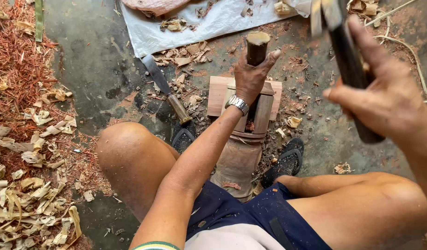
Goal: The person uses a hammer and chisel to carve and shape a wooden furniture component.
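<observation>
The fingers of the left hand (250, 76) were clamped around a wooden chisel handle (257, 46), set upright on a carved wooden piece (243, 139) between the knees. The right hand (385, 99) gripped a dark mallet handle (350, 65), raised at the right. A knife (165, 88) lay on the floor (93, 60) at the left, near wood shavings (28, 185).

Left hand (249, 76) grips a chisel (256, 46) upright on a carved wood block (243, 134); right hand (385, 99) holds a raised mallet (350, 65). Knife (165, 88) lies on the floor (93, 60).
</observation>
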